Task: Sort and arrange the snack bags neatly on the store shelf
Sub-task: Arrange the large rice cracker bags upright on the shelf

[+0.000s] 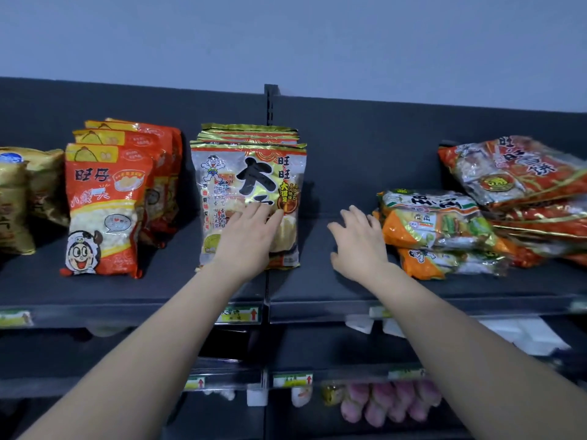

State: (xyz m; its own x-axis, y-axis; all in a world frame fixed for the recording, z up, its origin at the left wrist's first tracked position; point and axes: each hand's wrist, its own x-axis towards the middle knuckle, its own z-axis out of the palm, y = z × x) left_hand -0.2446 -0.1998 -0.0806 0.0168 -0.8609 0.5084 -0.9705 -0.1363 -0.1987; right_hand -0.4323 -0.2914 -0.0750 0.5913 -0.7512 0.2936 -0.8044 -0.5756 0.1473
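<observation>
The stack of green-and-orange bags lies flat on the top shelf, right of frame centre. Its long axis runs left to right across the frame. The right hand is the nearer of the 2 hands: it sits just left of the stack, and whether its fingers touch the nearest bag cannot be told. This hand is open, palm down, fingers spread and angled toward the stack; it grips nothing.

The left hand lies at frame centre, open and flat against the face of the front upright rice-cracker bag, pressing without gripping. That bag heads 1 upright row. A second upright row, the red-and-orange bags, stands at centre left. A tilted pile of red bags rests at right, overlapping the flat stack. Judged next step: the right hand takes the flat stack.
</observation>
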